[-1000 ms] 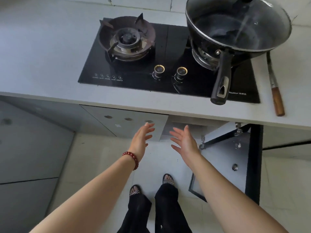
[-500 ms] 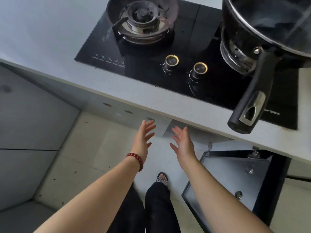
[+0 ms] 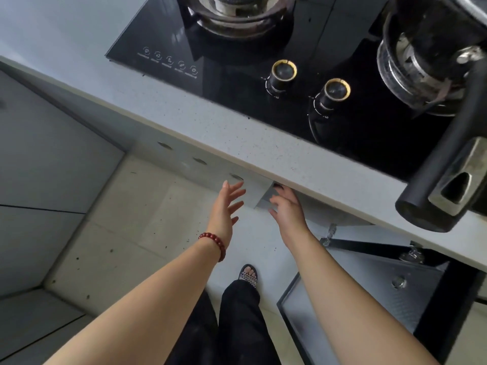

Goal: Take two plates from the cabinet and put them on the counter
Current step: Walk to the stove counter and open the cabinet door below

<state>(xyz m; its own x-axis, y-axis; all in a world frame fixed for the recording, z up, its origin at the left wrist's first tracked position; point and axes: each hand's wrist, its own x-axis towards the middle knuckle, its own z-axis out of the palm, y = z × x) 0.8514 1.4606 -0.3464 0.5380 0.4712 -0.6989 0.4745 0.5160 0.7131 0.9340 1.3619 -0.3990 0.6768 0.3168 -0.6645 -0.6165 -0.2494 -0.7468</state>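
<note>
Well, I see no plates yet; I judge they sit inside the cabinet (image 3: 181,159) under the desk (image 3: 237,133) lip at 12 o'clock, out of my sight. My left hand (image 3: 226,206) hovers spread and empty, while the right hand (image 3: 288,209) has its fingertips tucked under the lip, so I cannot tell whether they grip anything. A blind grab could slip, and rising plates could knock the lip or the pan handle (image 3: 448,185) overhanging at 3 o'clock.

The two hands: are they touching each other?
Apart. The head view shows pale floor between the left hand and the right hand.
</note>
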